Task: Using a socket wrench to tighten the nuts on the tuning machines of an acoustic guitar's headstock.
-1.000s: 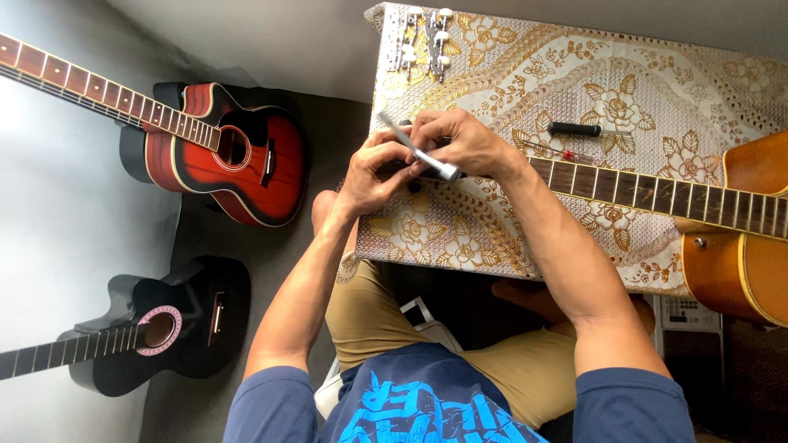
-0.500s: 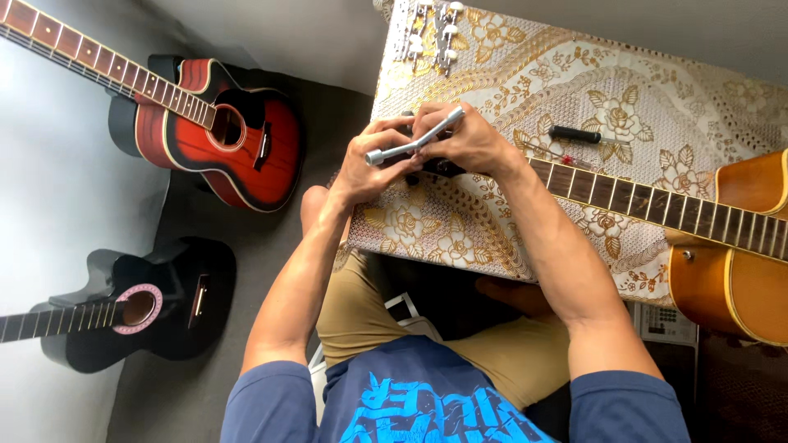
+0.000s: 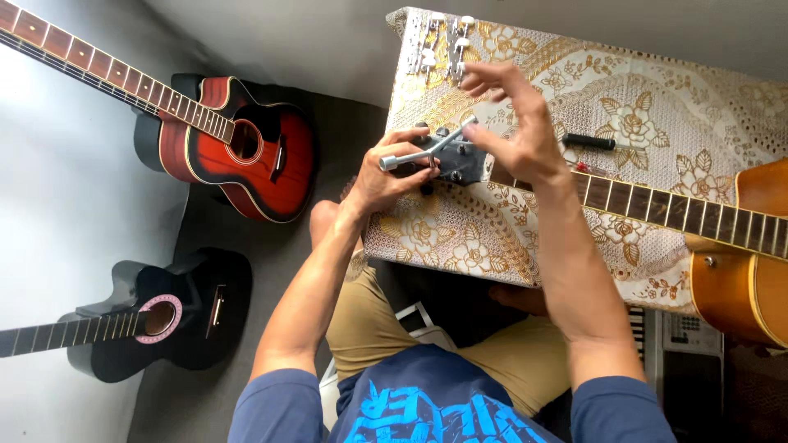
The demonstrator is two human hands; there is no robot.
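Note:
An acoustic guitar lies across the table, its neck [image 3: 657, 209] running right to the orange body [image 3: 747, 262]. Its dark headstock [image 3: 461, 160] rests near the table's left edge. My left hand [image 3: 394, 172] grips the headstock from the left and touches a silver cross-shaped wrench [image 3: 423, 152] standing on it. My right hand [image 3: 513, 123] pinches the upper arm of that wrench with thumb and forefinger, the other fingers spread upward.
The table wears a gold floral lace cloth [image 3: 657, 98]. Silver tuning machines [image 3: 443, 41] lie at its far left corner and a black-handled tool [image 3: 589, 141] in the middle. On the floor, left, lie a red guitar [image 3: 238, 148] and a black guitar [image 3: 156, 316].
The wrench has turned from lying flat between both hands to standing on the headstock. My right hand rose and opened its fingers, keeping only a pinch on it.

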